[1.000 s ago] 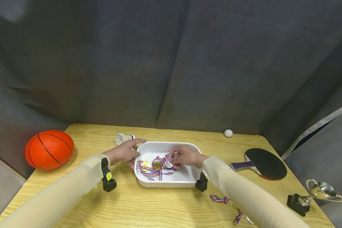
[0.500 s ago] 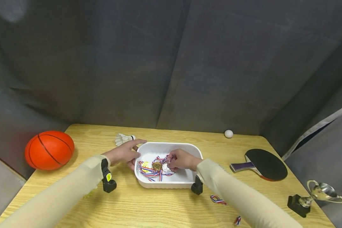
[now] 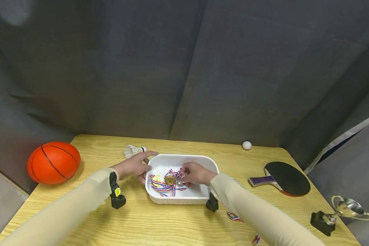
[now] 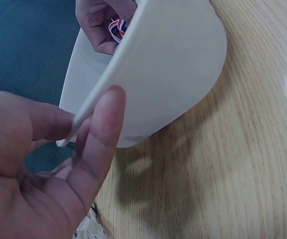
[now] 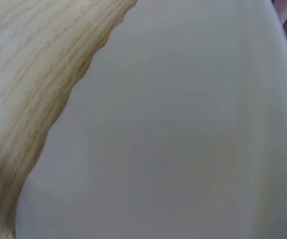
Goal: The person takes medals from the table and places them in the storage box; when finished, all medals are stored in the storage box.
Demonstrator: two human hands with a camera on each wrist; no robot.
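Medals in white tray, two-handed handling

Right hand (image 3: 194,173) pinches a silver medal (image 3: 179,182) low inside the white tray (image 3: 184,199), beside the gold medals (image 3: 163,179) already lying there; left hand (image 3: 134,166) grips the rim. One ribbon (image 3: 234,216) remains on the table (image 3: 160,225) behind the wrist. A second ago the medal was held higher.
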